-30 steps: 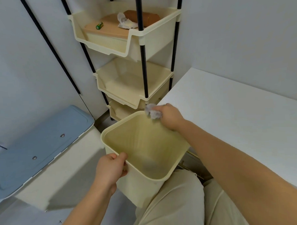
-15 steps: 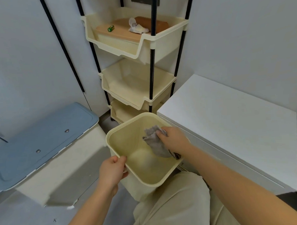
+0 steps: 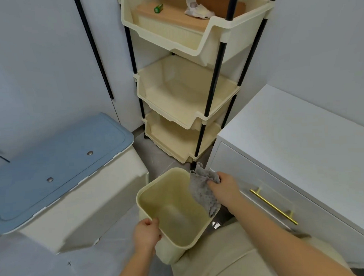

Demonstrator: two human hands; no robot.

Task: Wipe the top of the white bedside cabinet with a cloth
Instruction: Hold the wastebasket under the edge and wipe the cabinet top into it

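Cloth (image 3: pixel 203 194) is grey, soft and limp, draped over the right rim of the bin (image 3: pixel 169 202), light enough for a pinch. Left to right: my left hand (image 3: pixel 147 234) is curled shut on the bin's near rim, steadying it. My right hand (image 3: pixel 223 188) has fingers closed on a bunched upper fold of cloth; best hold is that bunch, since loose edges will flop. Cabinet (image 3: pixel 296 142) top is just right, not yet wiped.

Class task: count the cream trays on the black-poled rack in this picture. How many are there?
3, stacked: the top tray holding small items, the middle tray and the bottom tray near the floor. Any tier above the frame would be hidden.
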